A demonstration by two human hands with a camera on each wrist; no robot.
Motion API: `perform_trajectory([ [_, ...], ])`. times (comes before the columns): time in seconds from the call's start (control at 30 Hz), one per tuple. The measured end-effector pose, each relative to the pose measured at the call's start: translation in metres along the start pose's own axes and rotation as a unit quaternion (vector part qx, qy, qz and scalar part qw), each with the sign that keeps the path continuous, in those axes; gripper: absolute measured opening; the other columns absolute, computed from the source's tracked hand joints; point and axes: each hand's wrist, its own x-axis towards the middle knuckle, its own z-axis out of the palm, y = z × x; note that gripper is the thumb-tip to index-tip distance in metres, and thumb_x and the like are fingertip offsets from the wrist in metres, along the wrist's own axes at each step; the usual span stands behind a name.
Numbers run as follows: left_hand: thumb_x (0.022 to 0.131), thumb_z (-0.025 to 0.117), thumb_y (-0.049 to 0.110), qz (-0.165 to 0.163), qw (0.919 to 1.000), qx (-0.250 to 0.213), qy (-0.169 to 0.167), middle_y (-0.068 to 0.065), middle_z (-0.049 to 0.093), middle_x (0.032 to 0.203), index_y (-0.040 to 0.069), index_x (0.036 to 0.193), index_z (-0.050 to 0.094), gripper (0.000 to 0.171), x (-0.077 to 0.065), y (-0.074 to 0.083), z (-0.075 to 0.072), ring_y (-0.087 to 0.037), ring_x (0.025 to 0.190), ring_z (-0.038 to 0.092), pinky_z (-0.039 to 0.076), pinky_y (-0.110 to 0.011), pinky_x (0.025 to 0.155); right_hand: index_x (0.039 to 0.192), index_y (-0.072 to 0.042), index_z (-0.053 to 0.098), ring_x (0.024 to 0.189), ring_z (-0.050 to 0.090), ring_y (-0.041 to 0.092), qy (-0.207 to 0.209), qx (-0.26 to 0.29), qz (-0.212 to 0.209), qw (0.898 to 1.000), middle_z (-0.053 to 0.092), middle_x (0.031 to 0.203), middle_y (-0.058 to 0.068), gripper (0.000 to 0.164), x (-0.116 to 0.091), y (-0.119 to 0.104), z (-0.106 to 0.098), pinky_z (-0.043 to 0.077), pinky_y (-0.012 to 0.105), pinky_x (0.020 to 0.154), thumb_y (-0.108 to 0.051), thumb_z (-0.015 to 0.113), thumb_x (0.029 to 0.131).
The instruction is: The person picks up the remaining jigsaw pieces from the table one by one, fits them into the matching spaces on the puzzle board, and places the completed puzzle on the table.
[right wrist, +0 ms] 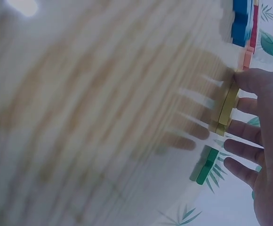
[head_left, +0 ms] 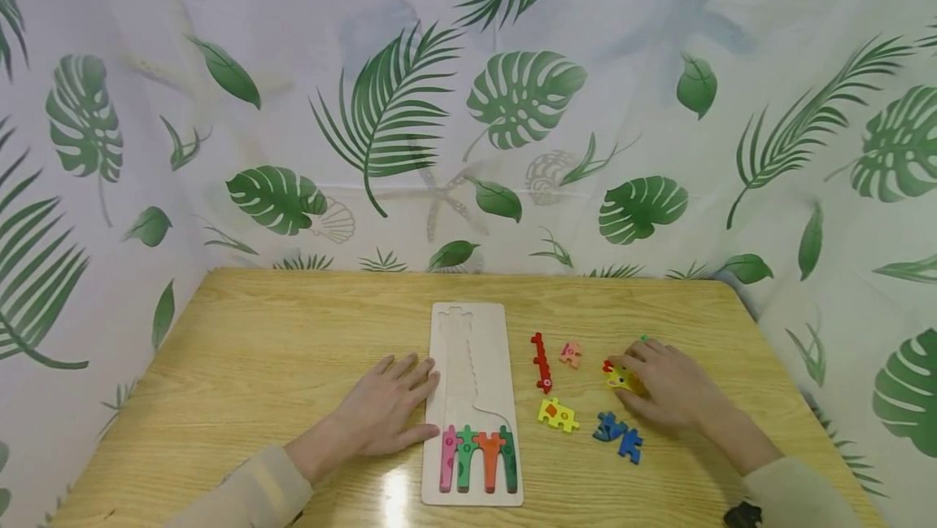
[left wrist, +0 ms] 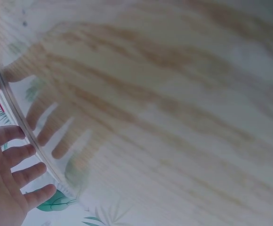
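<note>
The left hand [head_left: 391, 406] is laid spread at the wooden puzzle board [head_left: 492, 329], while the yellow giraffe-head piece [head_left: 618, 378], right of it on the tabletop [head_left: 307, 333], is straddled by the loosely extended right hand [head_left: 673, 386].

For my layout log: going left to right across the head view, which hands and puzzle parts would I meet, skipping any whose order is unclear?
Left hand, pale wooden rectangular puzzle board, long narrow red puzzle piece, small salmon-pink interlocking puzzle piece, right hand.
</note>
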Motion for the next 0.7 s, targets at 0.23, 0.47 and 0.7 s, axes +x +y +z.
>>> perform_trajectory([
  [0.23, 0.104, 0.043, 0.069, 0.002, 1.0, 0.002, 0.002, -0.01, 0.045, 0.167, 0.014, 0.159, 0.048, 0.077, -0.0002, -0.0004, -0.0005, -0.034, 0.153, 0.046, 0.041, -0.055, 0.126, 0.127, -0.013, 0.075, 0.1, 0.065, 0.026, 0.006, -0.012, 0.004, 1.0, 0.07, 0.108, 0.005, 0.044, 0.0009, -0.0007, 0.0029, 0.06, 0.049, 0.086, -0.042, 0.075, 0.094],
  [0.47, 0.104, 0.044, 0.068, 0.002, 1.0, 0.001, 0.004, -0.01, 0.046, 0.167, 0.014, 0.158, 0.049, 0.077, -0.0002, -0.0003, -0.0009, -0.034, 0.153, 0.047, 0.041, -0.055, 0.125, 0.121, -0.015, 0.076, 0.092, 0.061, 0.023, 0.019, -0.022, 0.014, 0.999, 0.068, 0.102, 0.003, 0.043, 0.0031, -0.0028, 0.0044, 0.058, 0.045, 0.079, -0.046, 0.077, 0.092],
  [0.7, 0.104, 0.044, 0.069, 0.001, 1.0, -0.003, 0.004, -0.01, 0.046, 0.167, 0.014, 0.158, 0.049, 0.077, 0.0005, -0.0005, 0.0008, -0.035, 0.153, 0.046, 0.041, -0.055, 0.125, 0.118, -0.015, 0.075, 0.086, 0.054, 0.018, 0.012, -0.021, 0.036, 0.999, 0.065, 0.098, 0.0, 0.046, 0.0063, -0.0052, 0.0063, 0.054, 0.041, 0.073, -0.053, 0.075, 0.092],
])
